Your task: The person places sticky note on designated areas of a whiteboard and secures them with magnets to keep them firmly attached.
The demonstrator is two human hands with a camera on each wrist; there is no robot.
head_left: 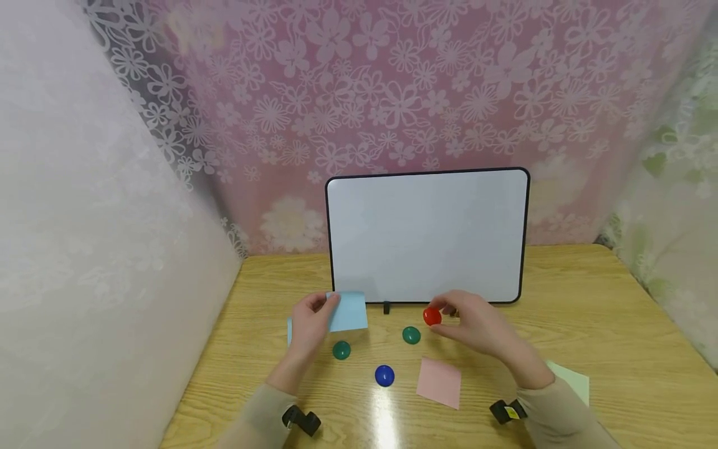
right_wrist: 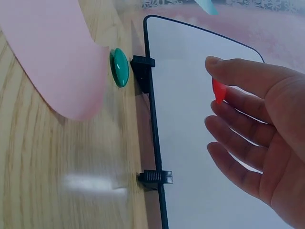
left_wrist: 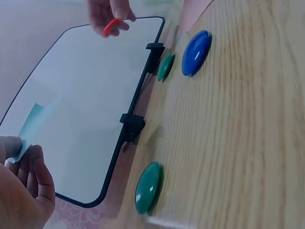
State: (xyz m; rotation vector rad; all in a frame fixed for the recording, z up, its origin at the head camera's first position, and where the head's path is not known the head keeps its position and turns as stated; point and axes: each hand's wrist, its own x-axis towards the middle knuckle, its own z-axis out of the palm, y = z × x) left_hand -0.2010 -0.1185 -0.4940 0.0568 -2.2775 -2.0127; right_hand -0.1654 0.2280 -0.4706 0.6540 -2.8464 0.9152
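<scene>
No lettering can be read; the yellow label [head_left: 512, 412] on the black wrist camera [head_left: 497, 412], toward the near edge of the table [head_left: 566, 274], is too small to make out.

In the head view, the left hand [head_left: 308, 321] partly hid a blue piece [head_left: 289, 332] at seven o'clock, and the right sleeve [head_left: 552, 411] the green sheet [head_left: 576, 383] at four. The right wrist view's edge cut the pink sheet [right_wrist: 59, 52] at ten, the held blue sheet [right_wrist: 208, 6] at one.
</scene>
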